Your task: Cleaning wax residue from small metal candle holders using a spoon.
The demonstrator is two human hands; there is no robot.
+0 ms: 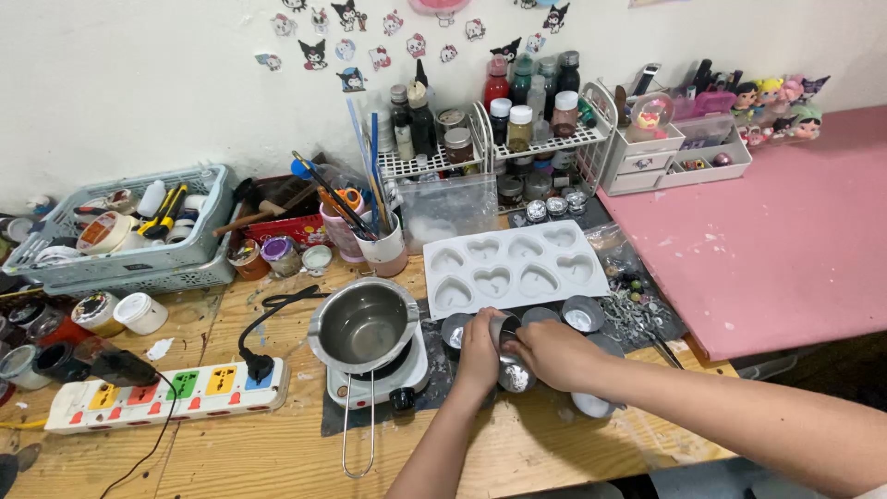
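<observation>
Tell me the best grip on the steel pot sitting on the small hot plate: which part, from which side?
Take the steel pot by its long wire handle, coming from the near table edge. The handle sticks straight out toward the person, well off the hot plate, over bare wood. The bowl is wide, round and smooth, a poor grip. Both hands, left hand and right hand, are on a small metal cup.

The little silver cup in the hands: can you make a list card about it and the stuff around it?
held thing: small silver cup, tilted, gripped by both hands
left hand: wrapped on the cup's left side
right hand: on the cup's right side
beside it: more small round tins on a dark mat
behind it: white heart mould, its hearts look empty
to the left: metal pot on a small white hot plate
far left: white power strip with coloured sockets
surface: wooden table
</observation>
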